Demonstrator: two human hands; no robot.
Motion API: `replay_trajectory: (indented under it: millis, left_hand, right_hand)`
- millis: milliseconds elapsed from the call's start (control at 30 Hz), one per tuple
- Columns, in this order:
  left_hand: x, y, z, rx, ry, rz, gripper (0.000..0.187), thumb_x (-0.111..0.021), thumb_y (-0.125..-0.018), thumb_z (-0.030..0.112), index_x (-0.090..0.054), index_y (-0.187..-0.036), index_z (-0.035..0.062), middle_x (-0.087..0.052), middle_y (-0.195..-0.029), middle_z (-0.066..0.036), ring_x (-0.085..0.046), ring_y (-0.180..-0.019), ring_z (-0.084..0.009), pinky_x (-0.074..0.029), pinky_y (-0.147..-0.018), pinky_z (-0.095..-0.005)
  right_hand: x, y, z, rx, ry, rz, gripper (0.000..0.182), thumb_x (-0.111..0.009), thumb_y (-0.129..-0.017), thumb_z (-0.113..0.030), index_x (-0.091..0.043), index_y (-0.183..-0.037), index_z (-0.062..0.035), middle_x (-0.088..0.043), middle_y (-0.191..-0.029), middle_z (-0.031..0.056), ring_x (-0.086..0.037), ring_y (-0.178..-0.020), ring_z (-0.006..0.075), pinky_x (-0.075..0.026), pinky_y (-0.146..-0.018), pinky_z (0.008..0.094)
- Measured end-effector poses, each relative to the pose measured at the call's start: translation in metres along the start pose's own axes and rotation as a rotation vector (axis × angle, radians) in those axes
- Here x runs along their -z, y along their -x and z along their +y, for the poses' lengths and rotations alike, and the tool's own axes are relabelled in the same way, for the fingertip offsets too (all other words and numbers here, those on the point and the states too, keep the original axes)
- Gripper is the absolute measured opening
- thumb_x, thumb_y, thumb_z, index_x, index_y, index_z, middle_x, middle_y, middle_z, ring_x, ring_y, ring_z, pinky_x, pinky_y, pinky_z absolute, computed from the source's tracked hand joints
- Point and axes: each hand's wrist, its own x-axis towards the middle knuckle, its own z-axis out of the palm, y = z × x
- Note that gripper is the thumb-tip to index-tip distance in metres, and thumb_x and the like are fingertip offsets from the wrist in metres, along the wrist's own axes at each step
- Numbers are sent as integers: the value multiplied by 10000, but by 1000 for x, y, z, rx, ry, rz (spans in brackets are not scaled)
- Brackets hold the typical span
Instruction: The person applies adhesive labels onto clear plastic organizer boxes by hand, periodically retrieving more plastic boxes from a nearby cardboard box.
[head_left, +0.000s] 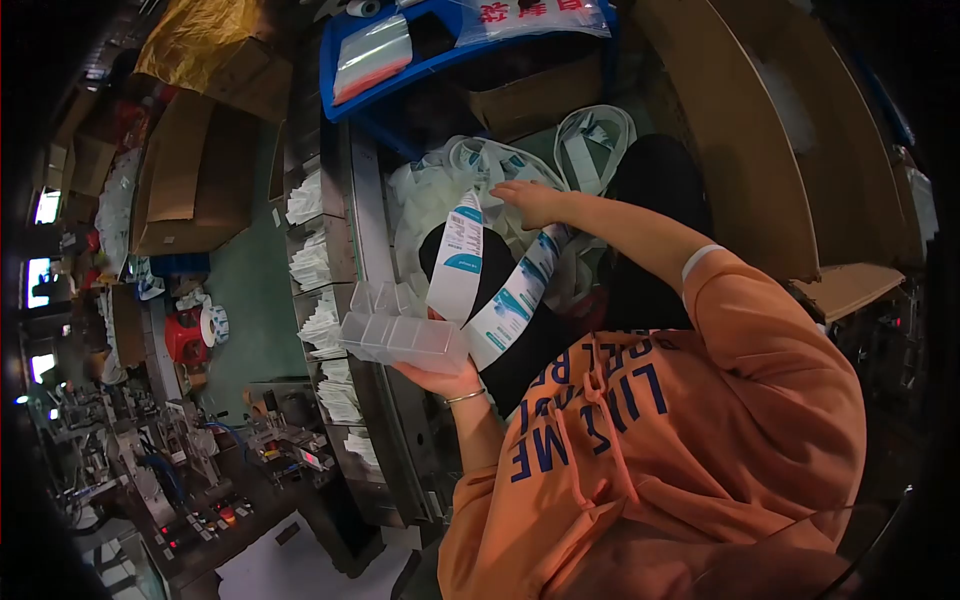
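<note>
My left hand [448, 380] is wrapped round a clear plastic box [405, 338] with several compartments, beside the metal edge of the bench. Against the box lies a strip of printed white and teal labels [512, 305]. One length of it runs up toward the pile and another slants up to the right, below my right forearm. My right hand [528, 203] is above the pile of white packets [425, 195], its fingers stretched out to the left near the top of the strip. Nothing shows in its fingers.
Stacks of white packets [322, 325] line the shelf on the left. A blue bin [385, 118] with plastic bags stands at the top. Large cardboard boxes [735, 130] are on the right and another box [190, 180] at upper left. Machinery [190, 480] fills the lower left.
</note>
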Motion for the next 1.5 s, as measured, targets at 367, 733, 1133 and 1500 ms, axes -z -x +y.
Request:
replay_trajectory:
  millis: [367,733,1133,1500]
  left_hand:
    - [5,7,10,93,37,121,672,-379,-889,596,-311,-1403,169,-421,-1353,-100,-433,-1222,-330,-323,-1056,-466]
    - [28,-12,21,156,80,96,803,-381,-847,671,-312,-1382,76,-473,-1260,-221,-507,-1127,-360,-364,-1018,-468]
    - [7,-18,125,-121,443,-455,930,-510,-824,615,-159,-1414,-13,-235,-1408,-315,-413,-1222,-439,-339,-1035,-530]
    - [-8,-9,73,95,413,-452,888,-520,-812,623,-255,-1391,4,-359,-1327,-314,-489,-1143,-429,-391,-994,-513]
  right_hand:
    - [-84,-74,7,-342,153,323,403,-595,-791,-341,-580,-1133,-128,-520,-1250,94,-386,-1270,282,-260,-1029,564]
    - [106,-21,-3,158,-193,198,148,-594,-796,-178,-631,-895,-74,-643,-801,113,-619,-736,303,-483,-656,374]
    - [92,-3,-197,603,-94,-449,198,-572,-859,-227,-617,-912,-41,-588,-731,75,-556,-660,196,-435,-635,321]
    - [96,39,-58,284,-111,-335,149,-591,-810,-167,-614,-929,-79,-590,-1141,82,-495,-1138,269,-404,-916,372]
